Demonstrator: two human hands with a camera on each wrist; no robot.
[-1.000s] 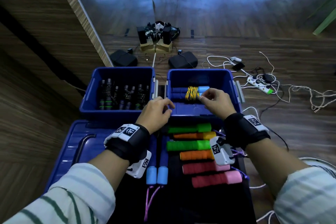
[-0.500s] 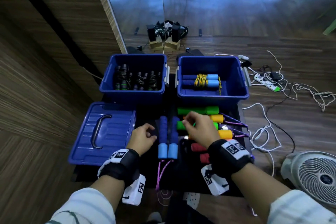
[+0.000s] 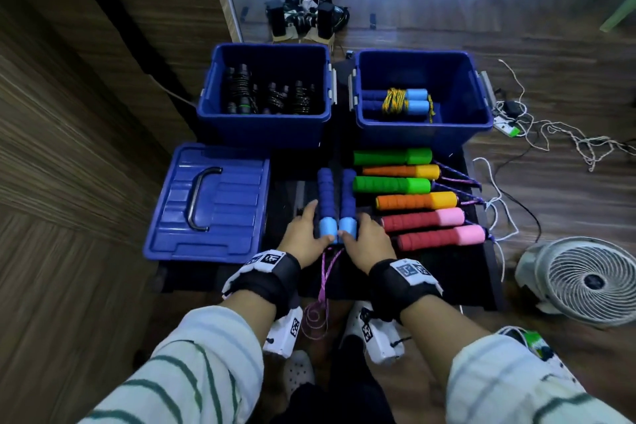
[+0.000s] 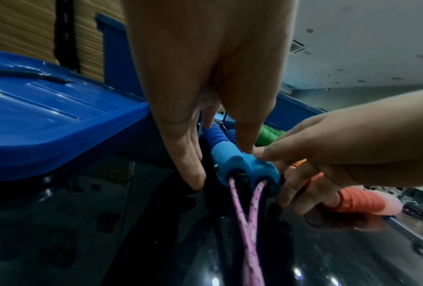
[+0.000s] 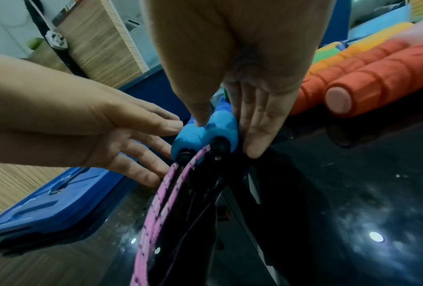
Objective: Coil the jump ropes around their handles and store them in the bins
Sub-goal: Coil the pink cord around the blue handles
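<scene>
Two dark-blue foam handles (image 3: 337, 193) with light-blue ends lie side by side on the black table (image 3: 447, 268). Their pink rope (image 3: 326, 268) hangs off the near edge. My left hand (image 3: 315, 225) pinches the left handle's light-blue end (image 4: 220, 152), thumb on top and fingers down its left side. My right hand (image 3: 354, 227) pinches the right handle's end (image 5: 222, 123) in the same way. The right blue bin (image 3: 478, 120) holds one blue-handled rope (image 3: 395, 103) coiled in yellow cord. The left blue bin (image 3: 265, 134) holds several black coiled ropes.
Green, orange and red-pink handle pairs (image 3: 413, 200) lie in a row just right of my hands. A blue bin lid (image 3: 223, 217) lies to the left. On the wooden floor to the right are a white fan (image 3: 585, 282) and loose cables with a power strip (image 3: 506, 127).
Both hands left the right bin, where the yellow-corded rope stays. They came back to the near table edge and took hold of the two blue handles.
</scene>
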